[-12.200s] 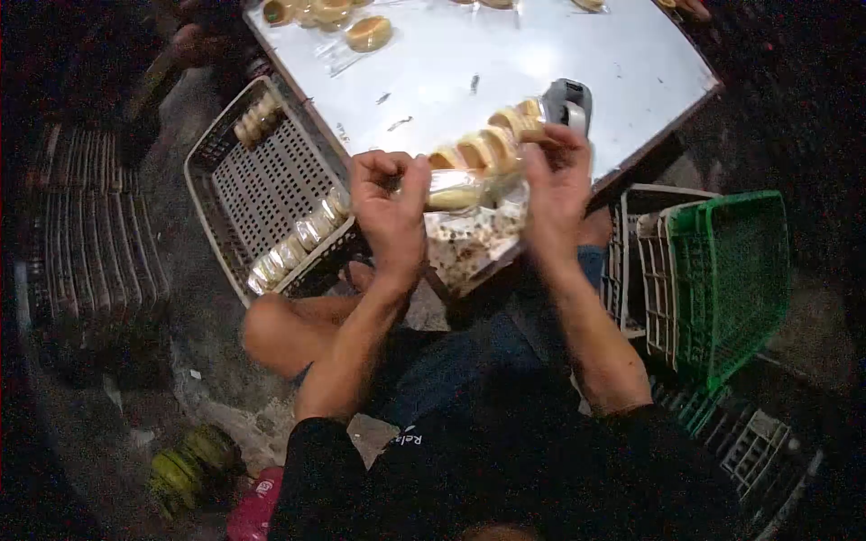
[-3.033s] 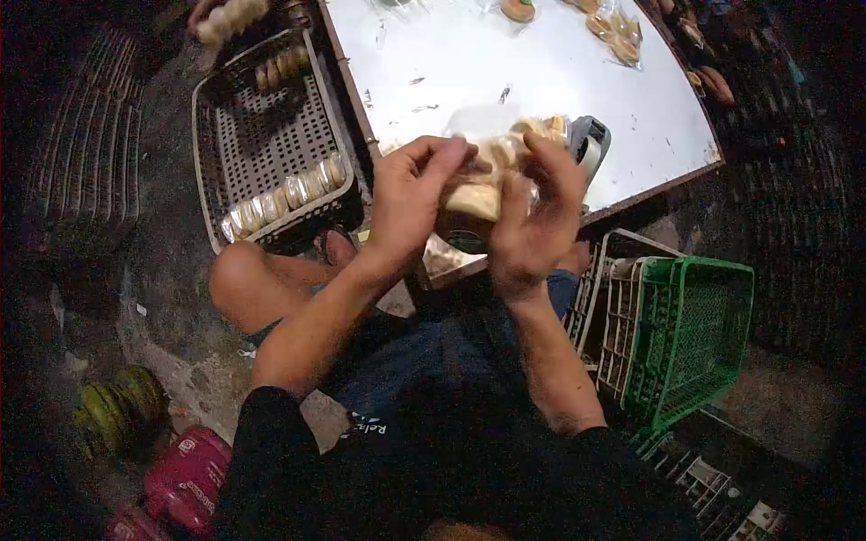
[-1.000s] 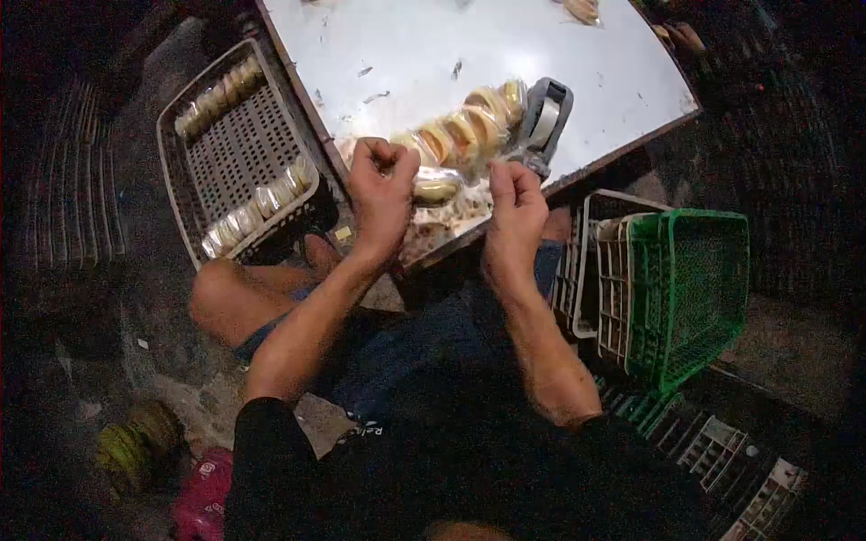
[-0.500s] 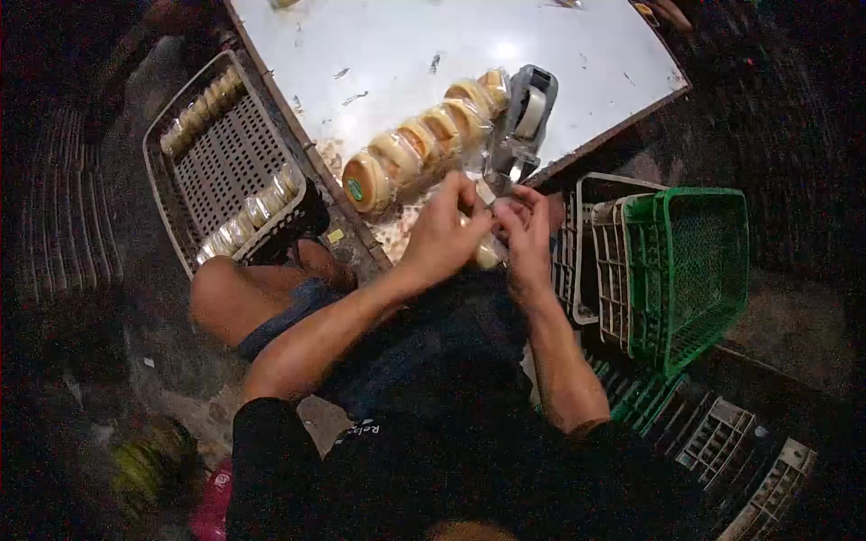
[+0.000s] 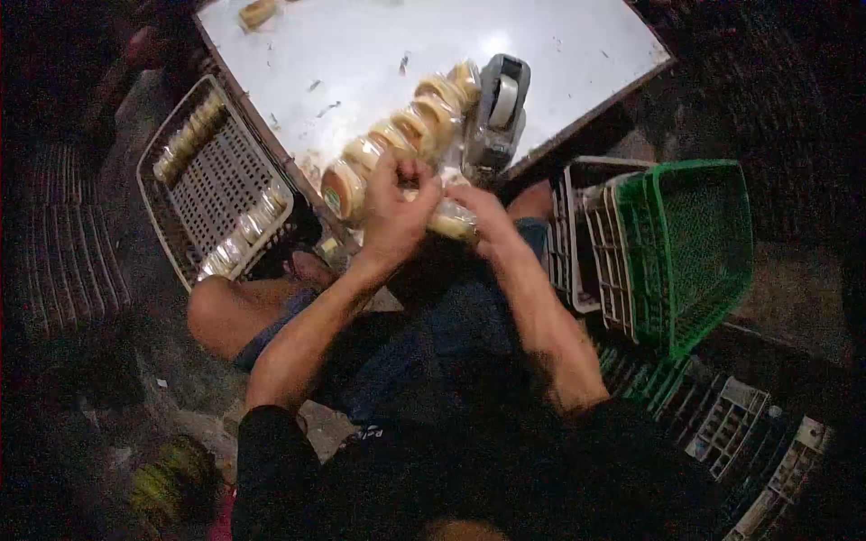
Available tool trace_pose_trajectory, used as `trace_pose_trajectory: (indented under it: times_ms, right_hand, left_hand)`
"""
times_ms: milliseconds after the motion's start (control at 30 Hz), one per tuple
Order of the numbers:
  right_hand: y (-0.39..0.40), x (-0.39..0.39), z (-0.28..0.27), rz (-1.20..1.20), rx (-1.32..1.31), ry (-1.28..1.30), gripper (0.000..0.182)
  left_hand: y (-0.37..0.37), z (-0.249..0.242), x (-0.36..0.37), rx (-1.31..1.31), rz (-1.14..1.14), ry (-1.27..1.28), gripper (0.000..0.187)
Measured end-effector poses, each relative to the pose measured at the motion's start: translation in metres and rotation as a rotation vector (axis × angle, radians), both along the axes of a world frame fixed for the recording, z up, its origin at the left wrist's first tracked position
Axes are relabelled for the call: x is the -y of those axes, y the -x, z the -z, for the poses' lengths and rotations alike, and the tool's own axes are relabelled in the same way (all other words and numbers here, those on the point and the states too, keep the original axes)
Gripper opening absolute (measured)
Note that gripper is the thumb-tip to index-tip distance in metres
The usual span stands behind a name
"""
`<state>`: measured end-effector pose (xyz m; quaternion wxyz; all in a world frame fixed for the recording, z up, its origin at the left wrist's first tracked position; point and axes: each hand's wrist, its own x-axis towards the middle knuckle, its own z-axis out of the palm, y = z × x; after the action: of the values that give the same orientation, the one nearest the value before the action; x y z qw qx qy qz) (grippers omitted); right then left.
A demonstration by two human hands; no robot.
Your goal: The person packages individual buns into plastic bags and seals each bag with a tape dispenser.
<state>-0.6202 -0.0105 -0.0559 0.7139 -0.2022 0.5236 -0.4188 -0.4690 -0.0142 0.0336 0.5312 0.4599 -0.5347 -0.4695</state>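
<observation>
A round bread in clear plastic wrap (image 5: 456, 219) sits low between my two hands, at the near edge of the table. My right hand (image 5: 487, 218) lies over its far right side, fingers bent onto the wrap. Close on the left, my left hand (image 5: 401, 212) has its fingers curled in a pinch; what lies in them is hidden. Just beyond stretches a slanting row of wrapped round breads (image 5: 397, 135), the nearest bearing a green label (image 5: 331, 200). A grey tape dispenser (image 5: 499, 108) with a pale roll stands right of the row.
A plastic crate (image 5: 216, 171) with wrapped breads along two sides stands left of the white table (image 5: 577, 54). Stacked crates, a green one (image 5: 663, 261) outermost, are at the right. Another bread piece (image 5: 257, 13) lies at the table's far left.
Both hands have moved left with the wrapped bread, away from the tape dispenser's front. My right hand has turned over the bread. The whole view has shifted slightly.
</observation>
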Motion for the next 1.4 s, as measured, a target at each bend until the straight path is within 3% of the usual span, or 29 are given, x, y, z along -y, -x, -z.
trace_pose_trajectory:
  times_ms: [67, 100, 133, 233, 267, 300, 367, 433, 500, 567, 667, 700, 767, 833, 900, 967, 1067, 1100, 1133, 1167, 1200, 1233, 1267, 1300, 1400]
  right_hand:
    - [-0.027, -0.006, -0.034, -0.085, 0.155, -0.043, 0.029]
    - [-0.04, -0.012, -0.072, -0.146, 0.28, -0.058, 0.032]
    - [-0.041, -0.011, -0.085, -0.271, 0.412, -0.099, 0.032]
    - [-0.058, 0.011, -0.084, -0.227, 0.313, 0.07, 0.033]
    - [-0.065, 0.02, -0.098, -0.175, 0.258, 0.15, 0.033]
    - [-0.073, 0.023, -0.113, -0.115, 0.207, 0.223, 0.034]
    - [-0.079, 0.025, -0.131, -0.203, 0.135, 0.314, 0.039]
    - [-0.091, 0.014, -0.139, -0.146, 0.309, 0.329, 0.045]
    - [-0.107, -0.01, -0.135, -0.184, 0.319, 0.338, 0.049]
    - [-0.12, -0.029, -0.13, -0.345, 0.058, 0.468, 0.049]
    - [-0.116, -0.027, -0.13, -0.696, -0.71, 1.021, 0.043]
    - [-0.108, -0.026, -0.132, -0.68, -0.733, 0.893, 0.042]
    - [-0.084, -0.005, -0.138, -0.65, -0.778, 0.659, 0.039]
    - [-0.051, 0.032, -0.105, -0.338, -1.207, 0.955, 0.032]
    - [-0.036, 0.062, -0.089, -0.433, -1.565, 1.089, 0.037]
    - [-0.038, 0.08, -0.072, -0.583, -1.609, 1.025, 0.041]
    - [-0.043, 0.106, -0.048, -0.681, -1.579, 1.086, 0.044]
    - [-0.045, 0.111, -0.04, -0.696, -1.551, 1.132, 0.045]
    - [-0.055, 0.106, -0.063, -0.946, -1.628, 1.035, 0.046]
    - [-0.059, 0.104, -0.063, -0.969, -1.596, 1.125, 0.05]
    - [-0.063, 0.103, -0.063, -0.99, -1.564, 1.218, 0.054]
    - [-0.067, 0.106, -0.063, -1.013, -1.532, 1.313, 0.059]
    - [-0.075, 0.11, -0.063, -1.131, -1.411, 1.175, 0.072]
    - [-0.08, 0.113, -0.068, -1.185, -1.31, 1.109, 0.074]
    - [-0.114, 0.136, -0.07, -1.268, -1.092, 0.996, 0.075]
  left_hand:
    - [-0.028, -0.005, 0.016, 0.047, -0.074, -0.012, 0.021]
    - [-0.04, -0.005, 0.021, -0.291, -0.036, -0.077, 0.021]
    - [-0.052, -0.011, 0.023, -0.332, -0.087, -0.072, 0.021]
    - [-0.081, -0.025, 0.034, -0.321, -0.261, -0.11, 0.028]
    - [-0.095, -0.035, 0.036, -0.429, -0.108, -0.416, 0.039]
    - [-0.098, -0.044, 0.027, -0.623, -0.047, -0.524, 0.04]
    - [-0.108, -0.051, 0.02, -0.735, 0.018, -0.396, 0.035]
    - [-0.11, -0.063, 0.014, -0.736, -0.1, -0.323, 0.032]
    - [-0.112, -0.062, 0.011, -0.756, -0.201, -0.321, 0.031]
    - [-0.11, -0.056, 0.016, -0.796, -0.253, -0.381, 0.031]
    - [-0.137, -0.051, 0.025, -0.611, -0.329, -0.369, 0.032]
    - [-0.15, -0.041, 0.028, -0.574, -0.329, -0.355, 0.032]
    - [-0.165, -0.023, 0.026, 0.009, -0.47, -0.175, 0.039]
    - [-0.168, 0.0, 0.009, 0.567, -0.55, -0.141, 0.045]
    - [-0.158, 0.04, 0.01, 0.645, -0.493, -0.144, 0.057]
    - [-0.137, 0.046, 0.013, 0.465, -0.263, -0.435, 0.07]
    - [-0.115, 0.032, 0.005, 0.726, -0.263, -0.117, 0.088]
    - [-0.106, 0.026, 0.004, 0.925, -0.209, -0.069, 0.093]
    - [-0.099, 0.02, 0.001, 1.125, -0.146, -0.028, 0.099]
    - [-0.095, 0.018, 0.002, 1.319, -0.082, 0.02, 0.104]
    - [-0.094, 0.026, 0.005, 1.324, -0.111, 0.07, 0.104]
    - [-0.096, 0.024, 0.011, 1.333, -0.018, -0.063, 0.102]
    - [-0.1, 0.018, 0.017, 1.331, 0.075, -0.201, 0.101]
    - [-0.106, 0.017, 0.021, 1.324, 0.172, -0.343, 0.1]
    - [-0.171, 0.018, 0.038, 1.011, 0.03, -0.159, 0.09]
